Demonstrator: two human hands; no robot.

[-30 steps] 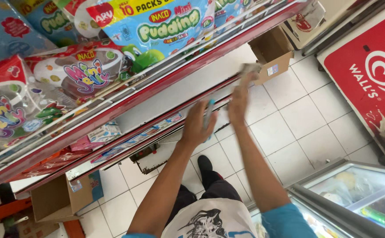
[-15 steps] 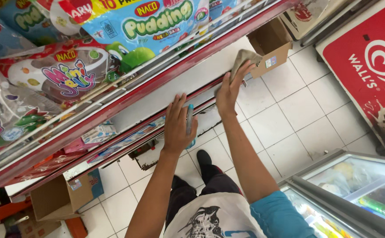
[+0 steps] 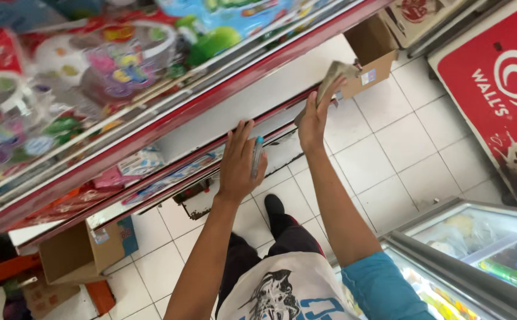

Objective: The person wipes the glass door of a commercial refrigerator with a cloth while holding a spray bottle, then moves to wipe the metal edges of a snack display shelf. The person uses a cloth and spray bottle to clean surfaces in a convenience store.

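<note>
My right hand (image 3: 313, 118) presses a crumpled grey cloth (image 3: 334, 76) against the white shelf board (image 3: 235, 112), close to its red front edge (image 3: 211, 98). My left hand (image 3: 239, 161) lies flat on the lower shelf's edge, fingers stretched out. A slim blue-tipped object (image 3: 257, 156) is tucked between its fingers. Both arms reach up from my body, the right in a teal sleeve (image 3: 383, 284).
Colourful snack packs (image 3: 92, 71) fill the upper shelf at the left. An open cardboard box (image 3: 372, 59) sits past the cloth, and another box (image 3: 72, 255) is on the tiled floor. A glass-topped freezer (image 3: 477, 249) and a red freezer front (image 3: 501, 89) stand at the right.
My left hand has shifted left and settled on the shelf edge. My right hand keeps the cloth on the shelf board, slightly further along. The view has swung, so the snack packs sit further left.
</note>
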